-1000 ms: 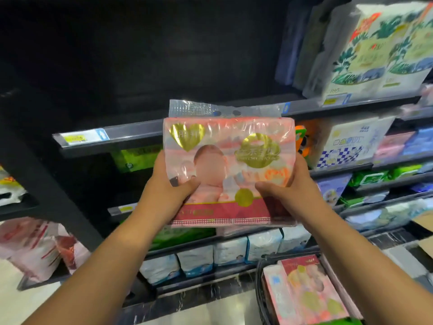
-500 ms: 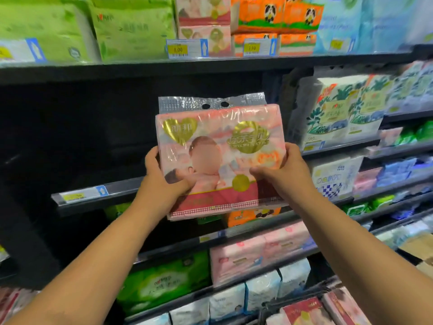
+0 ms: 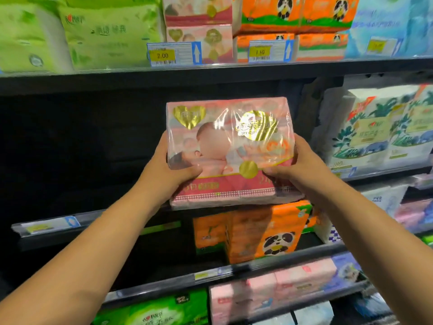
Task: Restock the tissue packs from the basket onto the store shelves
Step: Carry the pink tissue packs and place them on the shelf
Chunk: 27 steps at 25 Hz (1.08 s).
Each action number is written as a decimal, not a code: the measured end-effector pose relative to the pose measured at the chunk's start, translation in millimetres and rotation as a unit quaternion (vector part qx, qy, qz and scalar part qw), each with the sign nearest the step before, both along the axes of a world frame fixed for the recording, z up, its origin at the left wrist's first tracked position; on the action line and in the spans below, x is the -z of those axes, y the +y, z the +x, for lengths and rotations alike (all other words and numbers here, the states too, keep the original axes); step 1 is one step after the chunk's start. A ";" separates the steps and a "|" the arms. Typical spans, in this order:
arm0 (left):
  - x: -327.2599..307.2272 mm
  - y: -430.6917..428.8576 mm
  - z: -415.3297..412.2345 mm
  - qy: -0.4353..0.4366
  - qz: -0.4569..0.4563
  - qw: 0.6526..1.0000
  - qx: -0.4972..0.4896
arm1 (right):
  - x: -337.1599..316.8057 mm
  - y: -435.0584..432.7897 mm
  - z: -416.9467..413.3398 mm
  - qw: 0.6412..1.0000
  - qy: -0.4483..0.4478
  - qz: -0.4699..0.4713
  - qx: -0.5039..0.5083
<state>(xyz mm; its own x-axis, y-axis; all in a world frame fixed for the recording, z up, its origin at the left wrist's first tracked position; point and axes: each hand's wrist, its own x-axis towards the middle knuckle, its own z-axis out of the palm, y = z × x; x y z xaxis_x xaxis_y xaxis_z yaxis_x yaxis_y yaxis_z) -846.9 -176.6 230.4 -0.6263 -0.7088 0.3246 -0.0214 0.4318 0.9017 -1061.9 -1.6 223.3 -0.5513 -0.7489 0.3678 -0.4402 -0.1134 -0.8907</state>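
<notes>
Gripping pink tissue pack (image 3: 230, 146) upright, long axis horizontal, both hands.

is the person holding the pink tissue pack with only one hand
No, the left hand and the right hand each grip one side of the pink tissue pack.

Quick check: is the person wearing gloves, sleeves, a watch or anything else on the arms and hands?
No. The left hand and right hand are bare, no gloves or rings visible. The left forearm and right forearm are bare to the frame edge: no sleeves, watch or bands.
</notes>
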 end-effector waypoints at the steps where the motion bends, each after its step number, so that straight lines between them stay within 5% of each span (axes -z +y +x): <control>1: -2.4 -2.2 -8.5 0.000 -0.004 1.000 -0.004 | -0.8 -5.2 -8.5 1.000 -0.002 -0.006 0.004; 11: 19.9 -41.9 -91.8 0.017 0.038 0.996 -0.083 | 18.6 -58.3 -93.6 0.999 0.000 -0.008 0.038; 19: 45.5 -59.3 -134.4 -0.095 -0.084 0.983 -0.135 | 46.9 -81.6 -131.2 0.992 0.081 0.053 0.086; 27: 58.4 -69.1 -160.4 -0.136 -0.178 0.959 -0.175 | 50.4 -101.1 -146.0 0.915 0.262 0.156 0.265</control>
